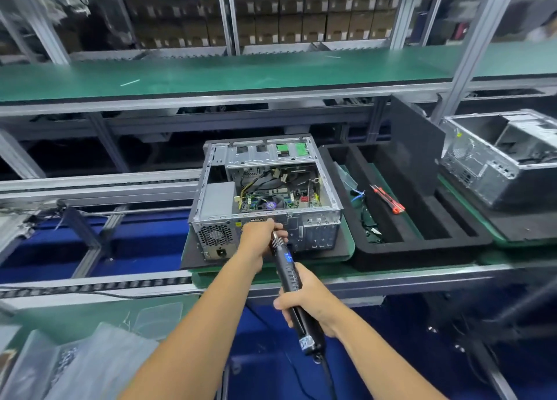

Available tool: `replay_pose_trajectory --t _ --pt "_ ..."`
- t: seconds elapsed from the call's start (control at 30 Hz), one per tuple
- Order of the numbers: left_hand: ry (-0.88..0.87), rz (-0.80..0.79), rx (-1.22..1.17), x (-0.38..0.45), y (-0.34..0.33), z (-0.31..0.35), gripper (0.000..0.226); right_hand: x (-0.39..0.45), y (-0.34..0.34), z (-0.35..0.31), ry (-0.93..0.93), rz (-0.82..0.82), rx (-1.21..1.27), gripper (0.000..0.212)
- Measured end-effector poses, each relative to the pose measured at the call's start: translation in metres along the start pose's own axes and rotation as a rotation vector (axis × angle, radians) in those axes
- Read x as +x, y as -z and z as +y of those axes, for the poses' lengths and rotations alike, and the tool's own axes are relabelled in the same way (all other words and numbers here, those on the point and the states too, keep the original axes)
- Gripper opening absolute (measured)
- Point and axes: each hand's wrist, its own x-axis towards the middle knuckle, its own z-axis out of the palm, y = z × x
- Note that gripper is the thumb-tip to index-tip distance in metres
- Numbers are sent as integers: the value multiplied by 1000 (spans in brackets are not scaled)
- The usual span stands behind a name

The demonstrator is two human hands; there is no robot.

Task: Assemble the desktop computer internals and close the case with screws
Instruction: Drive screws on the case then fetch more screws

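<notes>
An open desktop case (319, 227) lies on its side on a dark mat, its rear panel facing me. Inside I see the motherboard (277, 199), cables and a grey power supply (217, 197). My right hand (307, 303) grips the handle of a black electric screwdriver (289, 276) whose tip points at the rear panel. My left hand (260, 232) pinches the screwdriver's tip end against the panel, fingers curled round it. The screw itself is hidden by my fingers.
A black foam tray (422, 245) with a red-handled tool (388, 199) sits right of the case. A dark side panel (413, 146) leans behind it. Another open case (494, 158) stands far right. Plastic bags (90, 363) lie at lower left.
</notes>
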Motion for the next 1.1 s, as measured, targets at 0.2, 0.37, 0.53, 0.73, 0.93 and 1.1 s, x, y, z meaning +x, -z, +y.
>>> replay_pose_trajectory --t 0.2,0.37,0.53,0.73,0.93,1.1 --pt "77 -29 -137 -9 -2 -59 24 -6 -2 40 -95 87 -42 63" --pt "130 8 -98 -8 6 -78 19 -7 -3 61 -130 86 -46 55" --pt "66 -5 -53 1 11 -82 24 4 -8 65 -105 113 -51 53" --pt "38 -55 -43 17 12 -78 32 24 -8 60 -92 152 -47 49" --pt "39 -74 -20 31 9 -82 32 35 -4 60 -108 176 -41 44" --pt "59 -86 -38 40 9 -87 32 39 -1 61 -112 174 -40 44"
